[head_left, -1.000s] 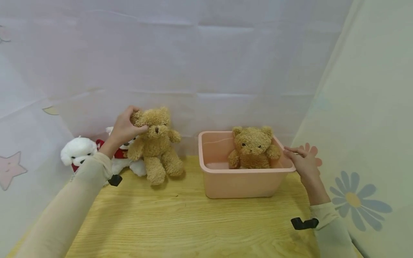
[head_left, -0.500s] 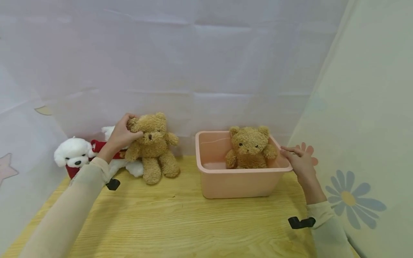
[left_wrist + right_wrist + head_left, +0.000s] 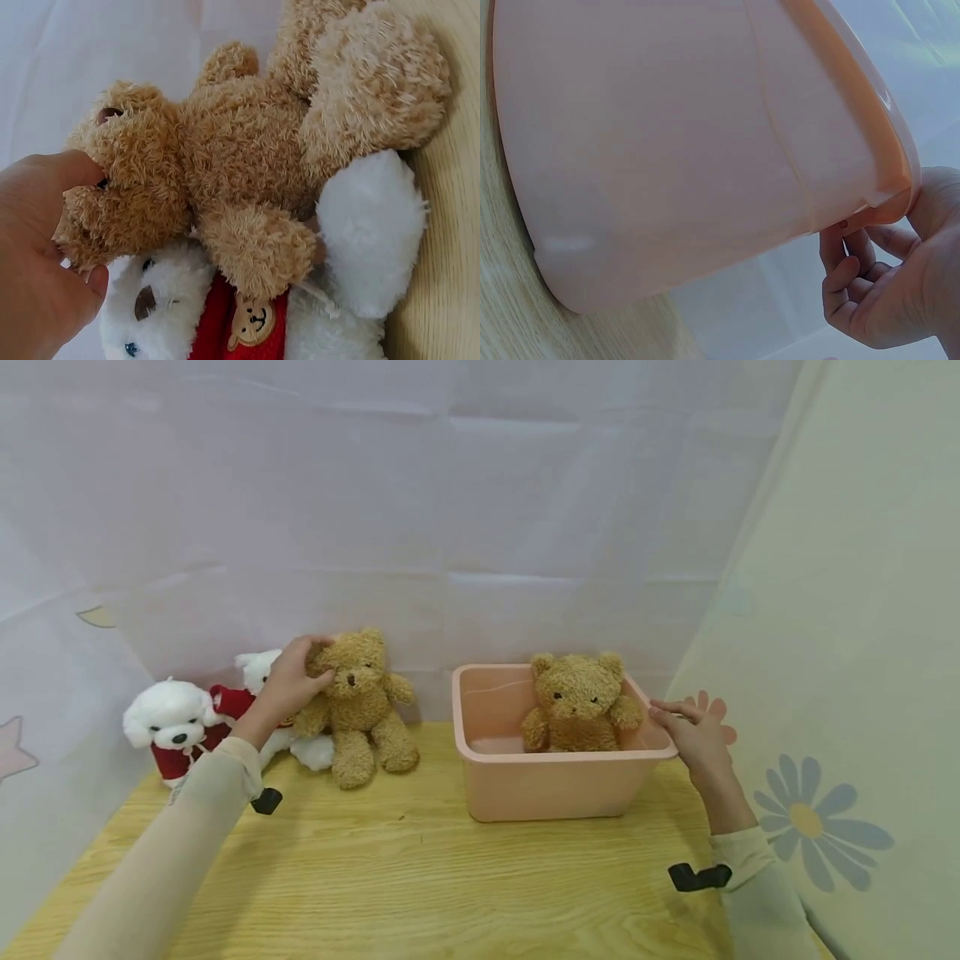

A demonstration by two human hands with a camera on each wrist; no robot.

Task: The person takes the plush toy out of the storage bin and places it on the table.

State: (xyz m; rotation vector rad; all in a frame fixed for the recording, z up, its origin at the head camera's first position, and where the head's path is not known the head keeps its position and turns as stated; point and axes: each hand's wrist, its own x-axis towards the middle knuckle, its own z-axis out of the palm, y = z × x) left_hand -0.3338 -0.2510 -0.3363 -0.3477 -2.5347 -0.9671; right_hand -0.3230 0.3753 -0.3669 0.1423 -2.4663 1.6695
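In the head view, a tan teddy bear [image 3: 362,702] sits upright at the back of the table. My left hand [image 3: 292,681] grips the side of its head at the ear; in the left wrist view the thumb lies by its eye. A white plush toy [image 3: 352,240] in red clothing with a bear-face patch sits against the bear, partly hidden by my left arm. My right hand [image 3: 697,739] holds the right rim of a pink plastic bin [image 3: 551,789], fingers curled under the edge in the right wrist view. A second tan teddy bear [image 3: 577,702] sits inside the bin.
A white plush dog [image 3: 168,718] in a red garment sits at the far left of the wooden table [image 3: 420,885]. A pale cloth backdrop [image 3: 375,510] stands close behind the toys, and a wall with a flower print [image 3: 806,820] stands at the right.
The teddy bear at my left hand has come down a little and its head has settled lower. My left hand still grips it. My right hand keeps its place on the bin's rim.
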